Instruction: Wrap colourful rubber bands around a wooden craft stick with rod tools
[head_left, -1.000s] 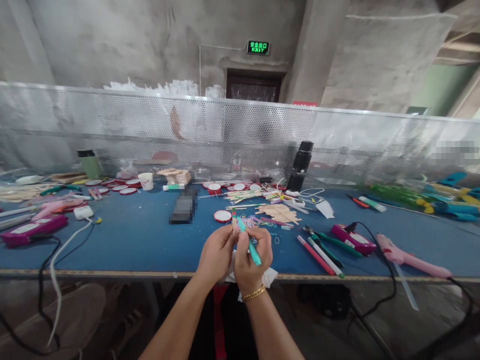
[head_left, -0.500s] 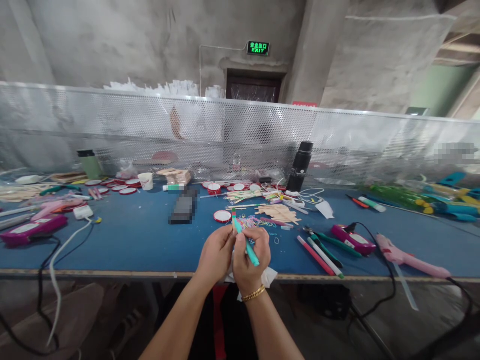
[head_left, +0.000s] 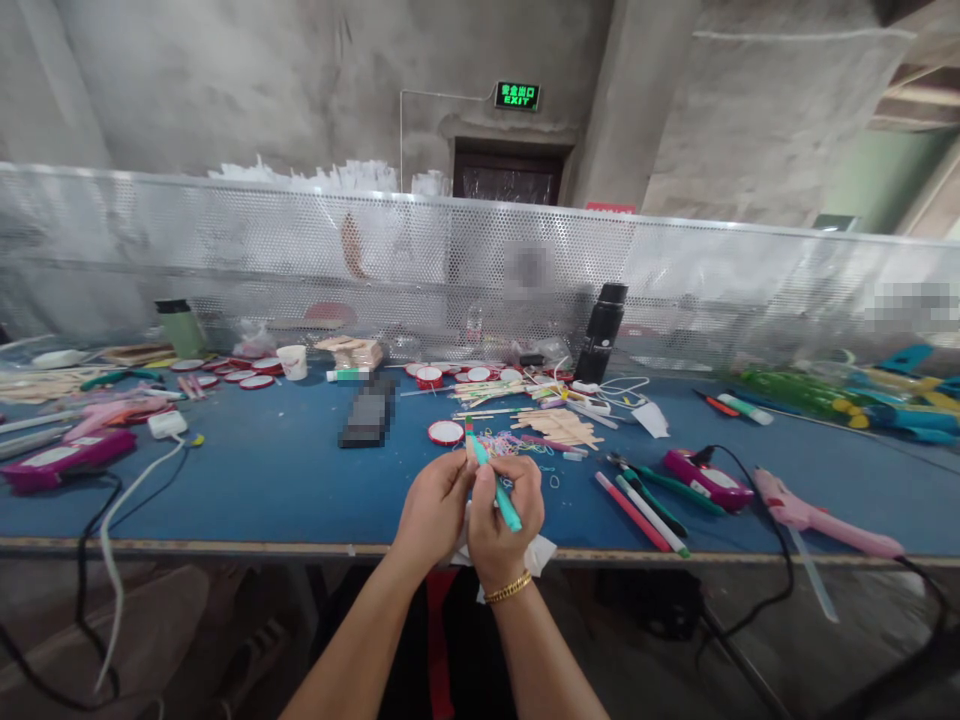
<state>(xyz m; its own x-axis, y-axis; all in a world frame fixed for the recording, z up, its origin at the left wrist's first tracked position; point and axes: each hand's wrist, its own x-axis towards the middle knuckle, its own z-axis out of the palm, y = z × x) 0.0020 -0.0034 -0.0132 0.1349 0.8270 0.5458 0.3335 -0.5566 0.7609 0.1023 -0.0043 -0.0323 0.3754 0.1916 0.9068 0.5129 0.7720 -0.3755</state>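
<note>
My left hand [head_left: 435, 500] pinches a wooden craft stick [head_left: 470, 432] whose upper end carries red and green bands. Closed around a teal marker [head_left: 505, 505] is my right hand [head_left: 517, 490], with a gold bracelet at the wrist. The marker's tip points up and to the left and meets the stick, or comes very close to it. Both hands are side by side over the table's front edge. Just beyond them lie a heap of small coloured rubber bands [head_left: 506, 443] and a round white disc with a red rim [head_left: 445, 432]. White paper [head_left: 540, 553] shows beneath the hands.
Plain craft sticks [head_left: 559, 427] lie behind the bands. To the right are a red marker [head_left: 634, 512], green-handled pliers [head_left: 656, 495], a purple box [head_left: 709, 480] and a pink glue gun [head_left: 817, 515] with cables. A black bottle [head_left: 600, 335] stands by the perforated metal screen [head_left: 300, 250].
The marker's tip has shifted slightly down along the stick, with my right hand moving a little. My left hand stays in place, holding the stick.
</note>
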